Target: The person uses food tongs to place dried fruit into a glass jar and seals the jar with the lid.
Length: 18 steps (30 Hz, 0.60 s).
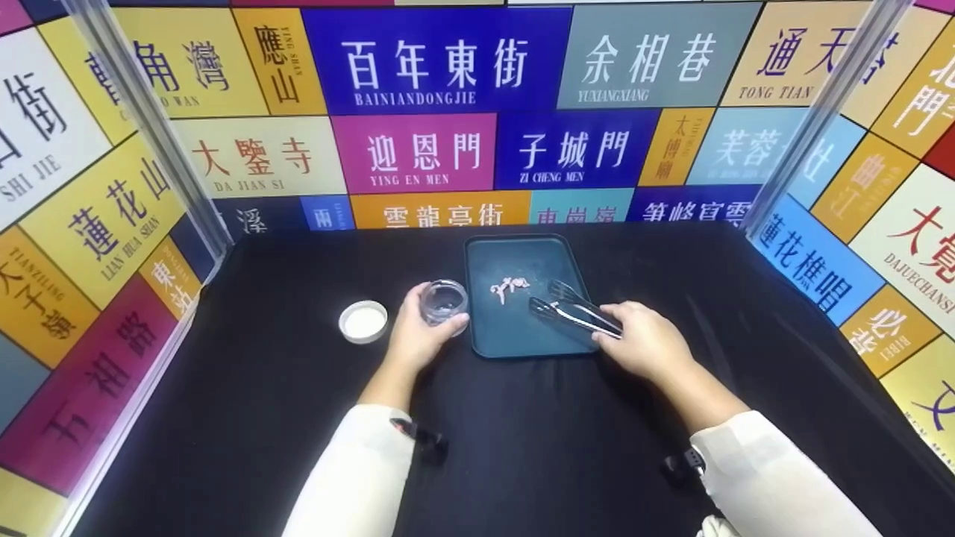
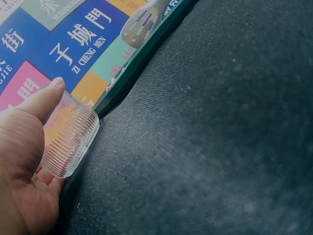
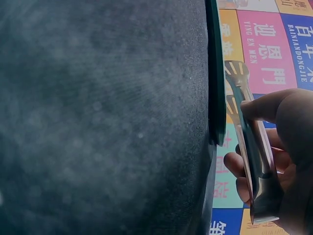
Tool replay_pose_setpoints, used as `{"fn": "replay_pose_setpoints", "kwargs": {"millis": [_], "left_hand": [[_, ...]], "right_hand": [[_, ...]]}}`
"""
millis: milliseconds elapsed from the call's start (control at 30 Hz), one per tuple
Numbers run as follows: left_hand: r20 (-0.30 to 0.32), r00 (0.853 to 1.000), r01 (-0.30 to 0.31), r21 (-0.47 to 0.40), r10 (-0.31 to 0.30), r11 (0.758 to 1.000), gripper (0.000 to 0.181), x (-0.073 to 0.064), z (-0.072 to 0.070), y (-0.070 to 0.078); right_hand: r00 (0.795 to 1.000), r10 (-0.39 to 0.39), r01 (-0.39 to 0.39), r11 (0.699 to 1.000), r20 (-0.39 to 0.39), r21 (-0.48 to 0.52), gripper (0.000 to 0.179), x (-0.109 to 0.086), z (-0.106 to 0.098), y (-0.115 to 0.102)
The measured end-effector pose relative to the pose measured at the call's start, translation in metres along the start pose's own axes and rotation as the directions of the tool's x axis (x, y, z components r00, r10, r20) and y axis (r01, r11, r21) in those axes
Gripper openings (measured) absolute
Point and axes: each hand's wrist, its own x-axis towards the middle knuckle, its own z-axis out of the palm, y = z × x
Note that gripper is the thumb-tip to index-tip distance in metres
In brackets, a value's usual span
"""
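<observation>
In the head view my left hand (image 1: pixel 420 328) grips a clear ribbed jar (image 1: pixel 445 302) beside the left edge of a dark green tray (image 1: pixel 489 344). The thumb lies along the jar's side in the left wrist view, where the ribbed wall (image 2: pixel 73 134) shows plainly. My right hand (image 1: pixel 645 339) holds metal tongs (image 1: pixel 586 317) over the tray's right side. Their slotted heads (image 3: pixel 237 73) stand apart, with nothing between them. A small pile of pale pinkish pieces (image 1: pixel 509 286) lies on the tray, left of the tongs.
A round white lid (image 1: pixel 363 322) lies on the black cloth (image 1: pixel 522 432) left of my left hand. Panels with printed street names (image 1: pixel 440 63) rise behind and at both sides of the table, with clear corner posts (image 1: pixel 160 142).
</observation>
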Motion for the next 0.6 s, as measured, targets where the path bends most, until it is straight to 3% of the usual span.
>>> {"fn": "replay_pose_setpoints", "kwargs": {"millis": [600], "left_hand": [[0.001,1.000,-0.010,-0.012,0.010,1.000,0.097,0.0006,-0.0010,-0.0002]], "right_hand": [[0.999,0.031,-0.031,0.999,-0.013,0.016,0.040,0.0032,-0.0007,0.0026]]}}
